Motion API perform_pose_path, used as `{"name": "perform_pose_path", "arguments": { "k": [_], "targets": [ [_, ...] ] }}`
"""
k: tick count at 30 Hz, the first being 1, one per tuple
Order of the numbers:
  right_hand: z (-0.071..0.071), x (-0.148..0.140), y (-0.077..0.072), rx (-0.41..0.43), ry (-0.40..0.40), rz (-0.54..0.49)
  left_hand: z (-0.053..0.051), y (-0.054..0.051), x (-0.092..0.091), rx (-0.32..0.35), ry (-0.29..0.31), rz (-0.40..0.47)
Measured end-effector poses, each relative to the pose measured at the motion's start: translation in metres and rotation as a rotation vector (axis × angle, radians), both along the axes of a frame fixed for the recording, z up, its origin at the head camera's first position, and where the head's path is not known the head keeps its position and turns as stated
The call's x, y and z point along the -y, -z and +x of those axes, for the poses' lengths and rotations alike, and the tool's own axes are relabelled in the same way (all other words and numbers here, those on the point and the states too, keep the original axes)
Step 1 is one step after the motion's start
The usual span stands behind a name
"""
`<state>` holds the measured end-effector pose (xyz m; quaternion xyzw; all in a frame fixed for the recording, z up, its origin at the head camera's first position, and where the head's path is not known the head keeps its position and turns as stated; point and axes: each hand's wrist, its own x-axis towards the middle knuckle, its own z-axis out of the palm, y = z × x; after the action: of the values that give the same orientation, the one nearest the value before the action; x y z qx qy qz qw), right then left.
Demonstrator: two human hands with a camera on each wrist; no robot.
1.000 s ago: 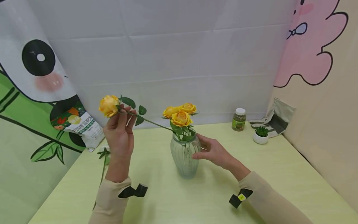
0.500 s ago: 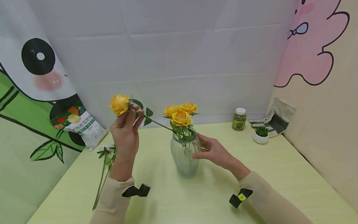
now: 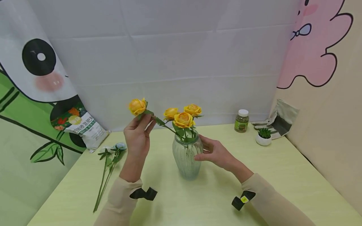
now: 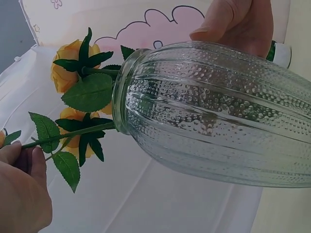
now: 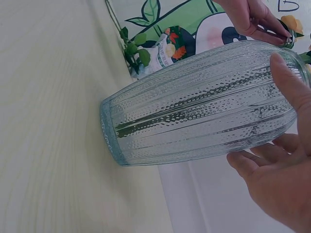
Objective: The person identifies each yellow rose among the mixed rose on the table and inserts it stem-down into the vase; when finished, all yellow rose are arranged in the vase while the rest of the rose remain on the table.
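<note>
My left hand (image 3: 137, 136) pinches the stem of a yellow rose (image 3: 137, 106) just below its bloom. The rose leans left, and its stem runs down into the mouth of a ribbed clear glass vase (image 3: 187, 161). In the left wrist view the fingers of my left hand (image 4: 24, 194) hold the green stem (image 4: 80, 131) outside the rim. Three other yellow roses (image 3: 183, 120) stand in the vase. My right hand (image 3: 216, 153) grips the vase's right side near the neck, the thumb in front. In the right wrist view, dark stems show through the bumpy glass (image 5: 194, 107).
A white flower (image 3: 106, 150) and a pale blue flower (image 3: 120, 146) lie on the table at left. Behind them leans a printed bag (image 3: 85, 127). At back right stand a lidded jar (image 3: 241, 121), a small potted succulent (image 3: 264, 137) and a grey-white pouch (image 3: 282, 117).
My left hand has moved right toward the vase with the rose, whose stem has slid further in. The pale blue flower has come into sight. The right hand and vase stay put.
</note>
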<state>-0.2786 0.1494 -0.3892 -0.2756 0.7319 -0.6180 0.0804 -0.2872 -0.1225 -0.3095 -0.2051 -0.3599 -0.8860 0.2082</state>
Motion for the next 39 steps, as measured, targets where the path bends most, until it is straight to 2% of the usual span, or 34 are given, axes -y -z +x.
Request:
{"name": "perform_pose_path", "arguments": {
  "k": [9,14,18,22,29,35,39],
  "targets": [
    [-0.001,-0.001,0.001,0.004,-0.006,-0.009,-0.002,0.002,-0.008,0.021,-0.024,-0.101],
    [-0.001,-0.002,0.0,-0.003,-0.001,-0.013,-0.004,0.002,-0.018,0.049,-0.002,-0.156],
    [0.0,-0.002,0.0,0.005,-0.003,-0.011,-0.006,0.005,-0.024,0.076,0.009,-0.191],
    [0.0,-0.001,0.001,0.006,-0.007,-0.007,-0.008,0.01,-0.027,0.091,-0.004,-0.277],
    [0.0,-0.001,0.001,0.001,0.002,-0.001,-0.011,0.014,-0.025,0.058,-0.075,-0.423],
    [0.0,-0.001,0.001,0.004,0.014,0.008,-0.01,0.015,-0.029,0.024,-0.089,-0.535],
    [0.0,0.0,0.002,-0.006,0.008,0.004,-0.007,0.016,-0.032,0.045,-0.1,-0.589]
  ]
}}
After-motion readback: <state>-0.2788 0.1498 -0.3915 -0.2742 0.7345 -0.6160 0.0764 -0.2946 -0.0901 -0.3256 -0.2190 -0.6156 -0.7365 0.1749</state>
